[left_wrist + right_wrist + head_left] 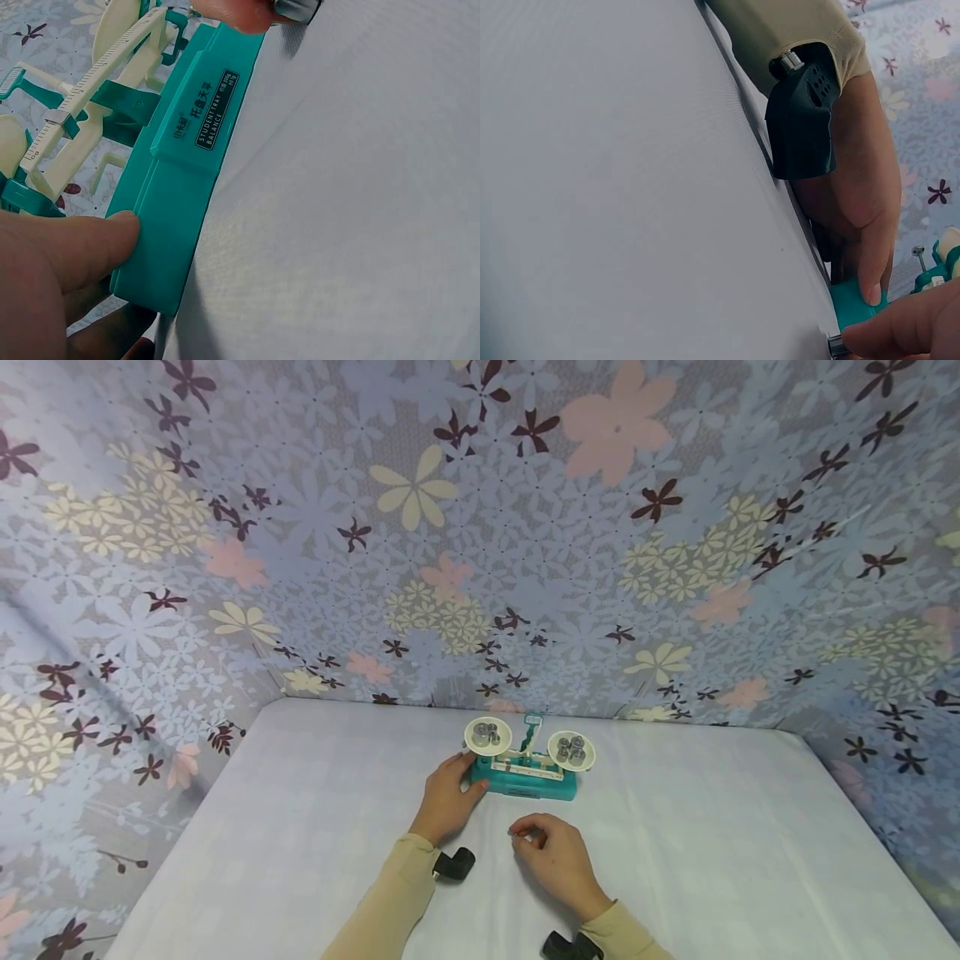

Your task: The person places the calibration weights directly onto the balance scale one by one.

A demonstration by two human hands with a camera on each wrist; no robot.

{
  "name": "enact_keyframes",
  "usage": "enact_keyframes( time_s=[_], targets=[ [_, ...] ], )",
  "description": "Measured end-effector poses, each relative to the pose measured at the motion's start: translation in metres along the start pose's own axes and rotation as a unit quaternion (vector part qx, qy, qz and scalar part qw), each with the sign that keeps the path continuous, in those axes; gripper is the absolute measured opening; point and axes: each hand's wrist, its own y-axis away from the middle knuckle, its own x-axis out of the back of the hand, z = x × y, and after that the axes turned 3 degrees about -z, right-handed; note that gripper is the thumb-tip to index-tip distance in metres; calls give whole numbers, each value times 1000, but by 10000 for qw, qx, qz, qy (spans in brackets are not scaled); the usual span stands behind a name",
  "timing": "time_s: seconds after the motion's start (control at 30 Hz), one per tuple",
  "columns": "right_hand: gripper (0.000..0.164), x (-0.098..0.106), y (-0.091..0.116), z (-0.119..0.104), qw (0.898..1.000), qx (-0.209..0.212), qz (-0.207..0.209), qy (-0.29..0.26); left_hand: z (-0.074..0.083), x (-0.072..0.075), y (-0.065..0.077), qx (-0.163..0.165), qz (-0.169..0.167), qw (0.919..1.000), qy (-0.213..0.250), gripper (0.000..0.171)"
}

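Observation:
A teal tray balance (534, 788) with cream pans stands at the back of the table. My left hand (447, 797) grips the left end of its base, the thumb (112, 238) lying on the front side. Several metal weights (481, 735) sit in the left pan (470, 742). The right pan (590, 753) also bears several weights (572, 750) and hangs a little lower in the head view. In front of the base, my right hand (557, 862) pinches a small silver metal weight (837, 346) between thumb and fingertips, mostly hidden by them.
White cloth covers the table (735, 827). Flowered fabric (525, 568) rises behind it and at both sides, close behind the balance. A black wrist camera (455, 865) sits at the left cuff, another camera (572, 946) at the right.

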Motion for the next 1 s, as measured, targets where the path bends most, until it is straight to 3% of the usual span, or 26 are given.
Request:
enact_keyframes(
  time_s=[1.0],
  targets=[
    [11,-3,3,5,9976,95,262,-636,0,0,2,-67,-20,10000,-14,54]
  ],
)
